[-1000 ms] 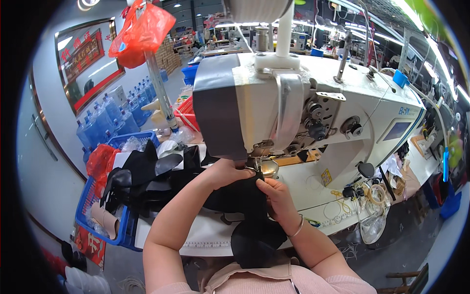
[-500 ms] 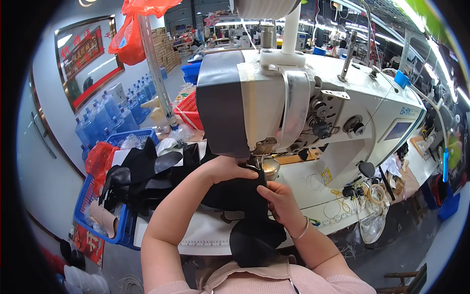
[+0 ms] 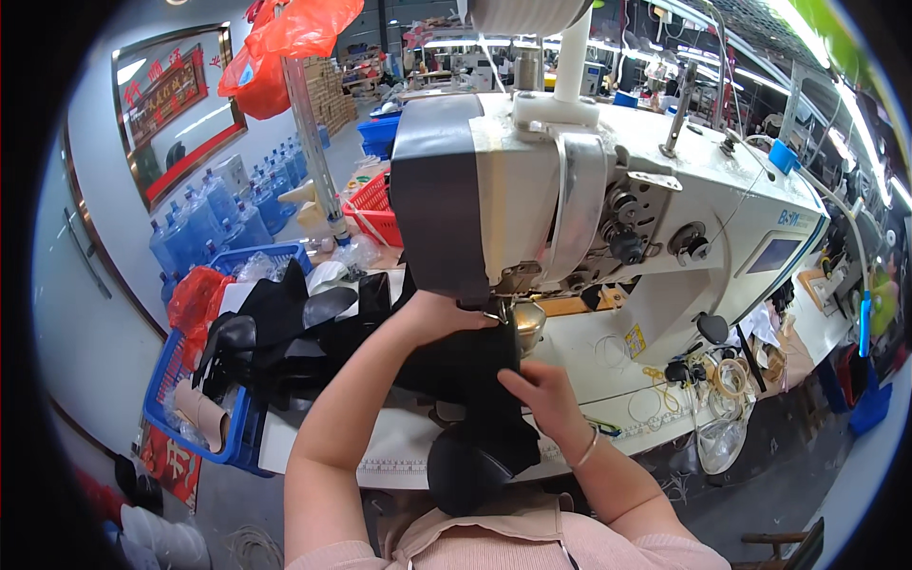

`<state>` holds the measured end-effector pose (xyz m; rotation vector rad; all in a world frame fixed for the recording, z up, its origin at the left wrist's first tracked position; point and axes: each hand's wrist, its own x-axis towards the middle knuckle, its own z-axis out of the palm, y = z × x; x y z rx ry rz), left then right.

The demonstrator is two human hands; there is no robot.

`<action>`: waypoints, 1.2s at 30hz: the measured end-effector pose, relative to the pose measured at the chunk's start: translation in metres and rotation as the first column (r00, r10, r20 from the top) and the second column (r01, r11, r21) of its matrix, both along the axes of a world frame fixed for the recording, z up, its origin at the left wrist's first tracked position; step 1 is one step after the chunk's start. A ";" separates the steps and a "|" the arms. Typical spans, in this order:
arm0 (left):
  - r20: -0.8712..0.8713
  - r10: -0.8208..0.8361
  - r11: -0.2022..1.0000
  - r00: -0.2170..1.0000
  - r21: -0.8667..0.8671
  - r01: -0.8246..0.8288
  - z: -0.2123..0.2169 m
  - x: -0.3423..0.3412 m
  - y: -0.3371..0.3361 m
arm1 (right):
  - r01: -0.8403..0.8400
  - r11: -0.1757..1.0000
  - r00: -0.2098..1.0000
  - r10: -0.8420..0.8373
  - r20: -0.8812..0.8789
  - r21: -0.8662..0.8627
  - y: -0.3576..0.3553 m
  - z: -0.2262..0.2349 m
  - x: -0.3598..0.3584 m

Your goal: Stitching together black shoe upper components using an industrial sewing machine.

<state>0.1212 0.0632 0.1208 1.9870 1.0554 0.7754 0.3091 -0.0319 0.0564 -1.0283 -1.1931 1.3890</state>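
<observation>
A black fabric piece runs under the head of a white sewing machine. Its rounded lower part hangs over the table's front edge by my body. My left hand grips the fabric close to the needle area; the thumb lies along it, and the other fingers are mostly hidden by the machine head and the cloth. Lower down, my right hand pinches the fabric's right edge, thumb on top and fingers curled. Beside the needle area sits a rounded brass-coloured part.
More black pieces lie heaped at left, over a blue basket. Behind them is a red basket. A post carries a red plastic bag. Tape rolls and cords clutter the table's right side.
The fabric's lower part has swung left and its surface has turned a little. My right hand has slid slightly down its edge. My left hand has shifted up toward the machine head.
</observation>
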 end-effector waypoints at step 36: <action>-0.469 0.371 0.562 0.802 0.801 0.208 -0.033 0.027 -0.210 | -0.214 0.393 0.647 -0.629 0.431 0.894 0.032 0.012 0.040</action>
